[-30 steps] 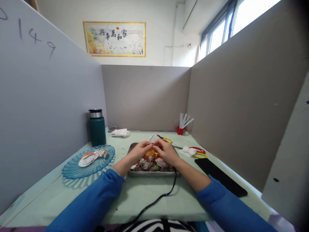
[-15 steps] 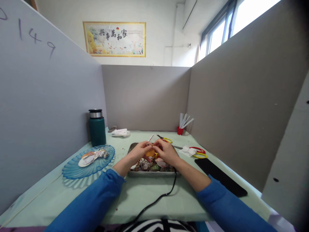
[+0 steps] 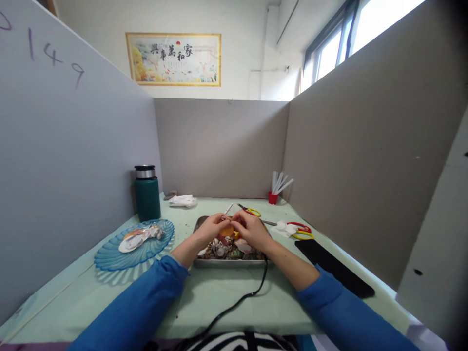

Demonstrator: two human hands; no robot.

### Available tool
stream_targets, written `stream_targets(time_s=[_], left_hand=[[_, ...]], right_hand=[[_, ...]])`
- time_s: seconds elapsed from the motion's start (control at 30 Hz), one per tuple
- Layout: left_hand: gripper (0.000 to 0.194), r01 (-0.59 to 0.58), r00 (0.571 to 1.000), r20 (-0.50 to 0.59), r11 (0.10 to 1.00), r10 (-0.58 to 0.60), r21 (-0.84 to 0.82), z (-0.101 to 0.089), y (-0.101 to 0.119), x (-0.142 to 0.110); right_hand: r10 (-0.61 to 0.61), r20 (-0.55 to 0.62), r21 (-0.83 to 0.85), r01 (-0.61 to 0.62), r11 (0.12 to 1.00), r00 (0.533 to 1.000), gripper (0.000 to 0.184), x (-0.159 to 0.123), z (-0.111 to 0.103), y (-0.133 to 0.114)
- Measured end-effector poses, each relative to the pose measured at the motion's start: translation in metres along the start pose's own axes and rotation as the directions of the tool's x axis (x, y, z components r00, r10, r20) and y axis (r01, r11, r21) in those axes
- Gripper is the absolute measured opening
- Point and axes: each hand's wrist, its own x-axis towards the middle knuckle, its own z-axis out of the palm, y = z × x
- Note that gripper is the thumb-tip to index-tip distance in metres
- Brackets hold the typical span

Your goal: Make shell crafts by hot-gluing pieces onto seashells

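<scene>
Over a metal tray (image 3: 234, 263) full of shells, my left hand (image 3: 212, 228) and my right hand (image 3: 253, 230) meet with their fingertips close together. Both are closed in a pinch. An orange, shell-like piece (image 3: 227, 231) shows just under the fingertips; its upper part is hidden by them, and I cannot tell which hand grips it more. A small yellow piece (image 3: 236, 234) lies right beside it, near my right fingers. Below the hands are several small shells (image 3: 220, 250), a pinkish shell (image 3: 244, 247) and a green one (image 3: 236, 254).
On the left are a blue scalloped plate (image 3: 109, 261) holding shells and a green bottle (image 3: 147, 199). On the right lie scissors (image 3: 303, 231), white tissue (image 3: 284, 228) and a black mat (image 3: 334, 267). A red cup (image 3: 272, 198) holds white sticks. A black cable (image 3: 237, 301) crosses the front.
</scene>
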Motion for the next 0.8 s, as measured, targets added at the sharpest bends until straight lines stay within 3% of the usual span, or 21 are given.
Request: stream_targets(time_s=[0.8], left_hand=[[0.042,0.042,0.999,0.009,0.997,-0.041,-0.072,0.0017,0.003,-0.0025]], right_hand=[[-0.032,-0.008,0.028,0.032,0.999,0.999,0.012,-0.0007,-0.0013,-0.0041]])
